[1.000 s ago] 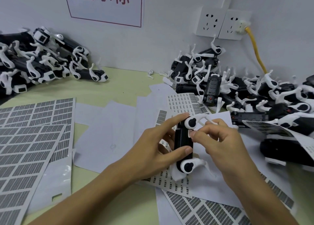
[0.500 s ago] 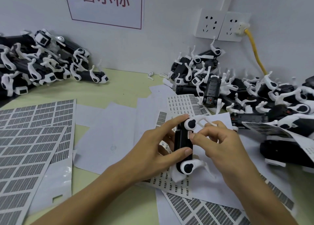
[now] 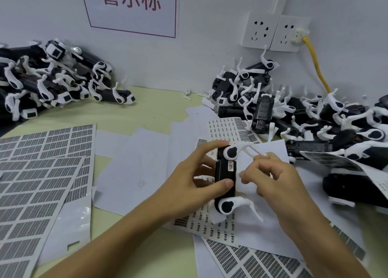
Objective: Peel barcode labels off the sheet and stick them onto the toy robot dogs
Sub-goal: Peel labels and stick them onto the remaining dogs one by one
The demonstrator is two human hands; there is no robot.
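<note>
Around the work, a heap of black-and-white toy dogs point(image 3: 52, 82) lay at ten o'clock against the wall, and a larger heap point(image 3: 304, 118) spread from one to three o'clock, one dog's white legs reaching toward the sheets. Label sheets point(image 3: 39, 172) with grey barcode grids covered the table point(image 3: 159, 105) at nine o'clock; more sheets point(image 3: 247, 261) lay at five o'clock, and blank backing papers point(image 3: 134, 168) overlapped in the middle. On the wall hung a sign with red characters point(image 3: 131, 6) at twelve o'clock, and two sockets point(image 3: 273, 33) at one o'clock, a yellow cable point(image 3: 315, 65) plugged into the right one.

No bins or trays showed.

The toy robot dog point(image 3: 225, 177) stood at centre, above the papers: a black oblong body held endwise, white legs with black round joints at both ends, a small white barcode label point(image 3: 231, 165) on its upper right face. The left hand point(image 3: 189, 185) gripped the body, forefinger over the top end, thumb pressed across the lower middle. The right hand point(image 3: 270, 179) hung just beside the dog at three o'clock, fingers curled together; whether it pinched anything could not be told.
</note>
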